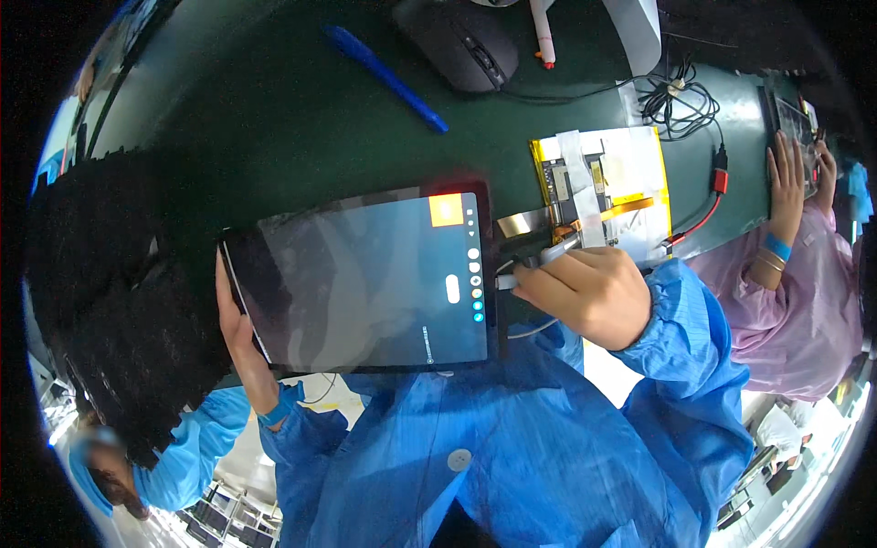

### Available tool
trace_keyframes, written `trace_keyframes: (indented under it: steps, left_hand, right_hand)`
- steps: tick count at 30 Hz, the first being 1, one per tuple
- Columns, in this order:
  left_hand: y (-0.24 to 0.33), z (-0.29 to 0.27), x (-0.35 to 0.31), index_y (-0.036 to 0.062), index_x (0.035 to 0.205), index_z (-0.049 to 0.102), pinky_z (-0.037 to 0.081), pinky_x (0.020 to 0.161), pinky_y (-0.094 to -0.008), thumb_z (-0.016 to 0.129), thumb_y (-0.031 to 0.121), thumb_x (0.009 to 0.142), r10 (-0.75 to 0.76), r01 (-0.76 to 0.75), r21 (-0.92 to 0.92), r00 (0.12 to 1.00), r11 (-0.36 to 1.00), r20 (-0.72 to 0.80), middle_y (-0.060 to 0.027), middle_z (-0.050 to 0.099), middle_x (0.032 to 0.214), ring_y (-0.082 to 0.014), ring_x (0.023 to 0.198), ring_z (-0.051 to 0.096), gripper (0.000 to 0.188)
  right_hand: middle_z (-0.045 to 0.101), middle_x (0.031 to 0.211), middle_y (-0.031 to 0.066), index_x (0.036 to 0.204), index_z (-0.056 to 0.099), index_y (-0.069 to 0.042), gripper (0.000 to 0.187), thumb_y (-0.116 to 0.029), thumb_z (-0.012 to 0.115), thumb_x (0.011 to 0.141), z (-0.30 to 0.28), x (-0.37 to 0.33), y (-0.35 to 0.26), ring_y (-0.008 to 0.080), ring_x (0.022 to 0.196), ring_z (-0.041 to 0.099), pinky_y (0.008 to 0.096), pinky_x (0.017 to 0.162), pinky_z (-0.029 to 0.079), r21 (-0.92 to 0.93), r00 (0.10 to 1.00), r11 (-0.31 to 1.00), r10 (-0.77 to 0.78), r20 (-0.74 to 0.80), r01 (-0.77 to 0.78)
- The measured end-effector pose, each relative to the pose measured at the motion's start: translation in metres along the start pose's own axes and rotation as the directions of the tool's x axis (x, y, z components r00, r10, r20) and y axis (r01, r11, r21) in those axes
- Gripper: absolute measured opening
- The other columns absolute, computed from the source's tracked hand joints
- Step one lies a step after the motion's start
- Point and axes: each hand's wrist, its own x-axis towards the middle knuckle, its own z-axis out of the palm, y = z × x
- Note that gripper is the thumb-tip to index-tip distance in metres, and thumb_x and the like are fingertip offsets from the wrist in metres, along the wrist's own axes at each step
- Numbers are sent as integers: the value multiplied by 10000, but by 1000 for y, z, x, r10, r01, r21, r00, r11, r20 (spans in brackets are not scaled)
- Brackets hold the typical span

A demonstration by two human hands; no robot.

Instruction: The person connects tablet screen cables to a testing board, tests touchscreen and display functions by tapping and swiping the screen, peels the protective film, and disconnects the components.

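Observation:
A black tablet [365, 283] with its screen lit lies sideways in front of me, blue with an orange square and a row of small icons along its right side. My left hand [239, 333] grips its left edge, the fingers mostly hidden. At the right edge, my right hand [589, 297] pinches a light grey cable plug [506, 282] against the tablet; whether it is fully inserted I cannot tell. Just beyond that hand lies a circuit board [574, 183] with a white-and-yellow flat pack [635, 160], taped together, with flat ribbon cables.
A blue pen [388, 79] and a black mouse [461, 46] lie on the dark green table [274, 137]. At the right, a coiled black cable [681, 102] leads to a red connector [721, 180] and red wire. A co-worker in pink [786, 301] works at far right; another in blue [187, 466] is lower left.

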Motion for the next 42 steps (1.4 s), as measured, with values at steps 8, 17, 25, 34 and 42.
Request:
trace_keyframes:
  steps: [8, 17, 25, 34, 42]
  left_hand:
    - [98, 64, -3, 12, 1434, 284, 127, 1122, -528, 675, 328, 769, 299, -487, 606, 871, 629, 390, -196, 271, 1486, -355, 1389, 232, 834]
    - [94, 151, 7, -19, 1276, 435, 196, 1129, -477, 752, 225, 650, 410, -587, 536, 809, 607, 421, -181, 493, 1275, -321, 1255, 421, 743]
    - [93, 153, 11, 40, 1254, 468, 225, 1121, -494, 746, 184, 605, 409, -573, 495, 817, 653, 406, -156, 534, 1224, -314, 1206, 477, 721]
    - [91, 153, 10, 44, 1256, 468, 227, 1120, -493, 754, 162, 592, 400, -562, 482, 823, 672, 403, -150, 529, 1233, -312, 1213, 469, 733]
    - [93, 148, 13, -28, 1257, 445, 233, 1115, -488, 765, 195, 639, 407, -593, 483, 800, 644, 440, -180, 516, 1221, -334, 1202, 463, 731]
  right_hand:
    - [532, 781, 48, 846, 614, -28, 215, -94, 619, 642, 9, 0, -9, 188, 739, 579, 318, 621, 493, -118, 988, 993, 7, -152, -26]
    - [545, 812, 64, 850, 523, -44, 136, -108, 603, 760, 9, -2, -3, 214, 730, 604, 318, 584, 511, 10, 998, 998, 63, 0, -63]
    - [523, 783, 54, 865, 506, -54, 154, -86, 575, 731, 4, -4, 9, 202, 731, 609, 305, 583, 532, 45, 995, 999, -33, 92, 29]
    - [512, 757, 54, 861, 509, -49, 159, -98, 575, 725, -2, 1, 13, 193, 705, 610, 300, 577, 532, -5, 986, 996, -89, 142, 90]
    - [615, 1115, 158, 792, 532, -20, 101, -92, 595, 760, -19, 0, 3, 195, 866, 665, 255, 580, 566, -14, 973, 976, -215, 85, 217]
